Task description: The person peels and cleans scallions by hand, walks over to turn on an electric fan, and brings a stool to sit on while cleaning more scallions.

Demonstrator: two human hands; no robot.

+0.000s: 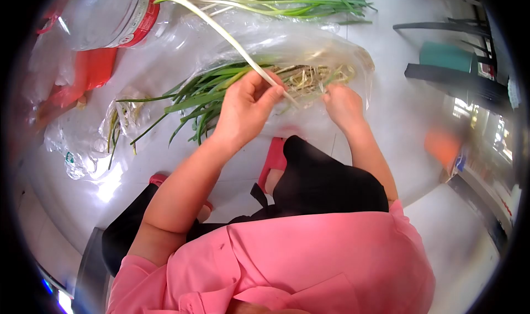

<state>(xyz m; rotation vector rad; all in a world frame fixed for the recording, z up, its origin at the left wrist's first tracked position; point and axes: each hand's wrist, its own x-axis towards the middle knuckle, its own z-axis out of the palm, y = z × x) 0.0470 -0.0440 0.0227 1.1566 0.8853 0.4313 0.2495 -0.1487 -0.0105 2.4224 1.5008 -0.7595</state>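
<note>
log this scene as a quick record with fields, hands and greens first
left hand: pinching a long, thin white stalk with a green tip
right hand: fingers curled, near the stalk's white end; whether it grips anything is unclear
nearer pile: long dark-green leaves with straggly pale-brown ends, among clear crinkled plastic sheeting
farther pile: white-and-green slender stalks
upper left: large clear plastic container with a red-and-white band

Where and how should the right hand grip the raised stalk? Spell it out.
Probably pinch the stalk by its pale lower end, coming from the right: that slim tip pokes free past the left hand toward the right hand.
</note>
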